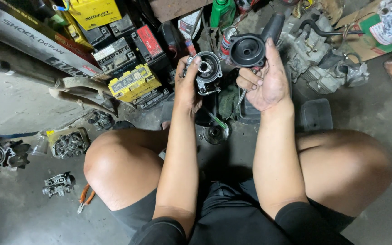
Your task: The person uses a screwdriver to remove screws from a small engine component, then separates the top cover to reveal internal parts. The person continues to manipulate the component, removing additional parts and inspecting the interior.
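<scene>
**Keep the cap square to the carburetor body**

You hold the carburetor body (206,72) in your left hand (187,88), fingers wrapped round its side, its round open bore facing up toward you. Just to the right of it, your right hand (266,81) pinches the black round cap (247,50) between thumb and fingertips, hollow side toward you; a thin metal tool (242,96) seems tucked under the curled fingers, though I cannot tell how firmly. The two parts sit close but apart. To mate them well, judge the faces parallel first and keep your grip on the rims, not the sealing surfaces. Below your hands a small round part (216,134) lies on the floor (377,109); beyond your right hand sits an engine (311,45), beyond your left, stacked batteries (132,81)
</scene>
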